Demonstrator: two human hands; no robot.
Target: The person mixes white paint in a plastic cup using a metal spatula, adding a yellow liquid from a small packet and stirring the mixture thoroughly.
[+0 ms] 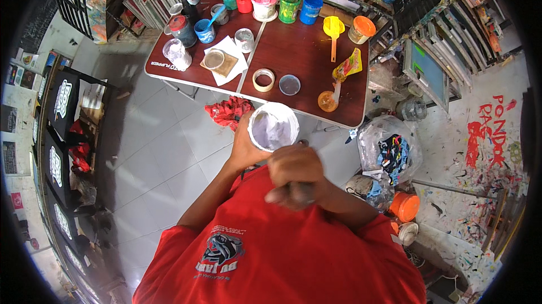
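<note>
Left hand [244, 147] wrapped round the side of a white tub [273, 127], held at chest height, clear of the tabletop [305, 50]. Right hand [294, 175] closed in a fist on sth dark just below the rim; cannot tell what. Tub looked like thin plastic w/ pale paint inside: prob. light, a bit flexible, walls likely slick w/ paint. Best gripped low round the body, kept upright. Beyond: tape roll [263, 80], red rag [227, 111], colour pots [310, 9] at the back.

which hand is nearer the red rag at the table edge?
Left. The left hand grips the white tub just below the red rag; the right hand is lower, farther right.
</note>
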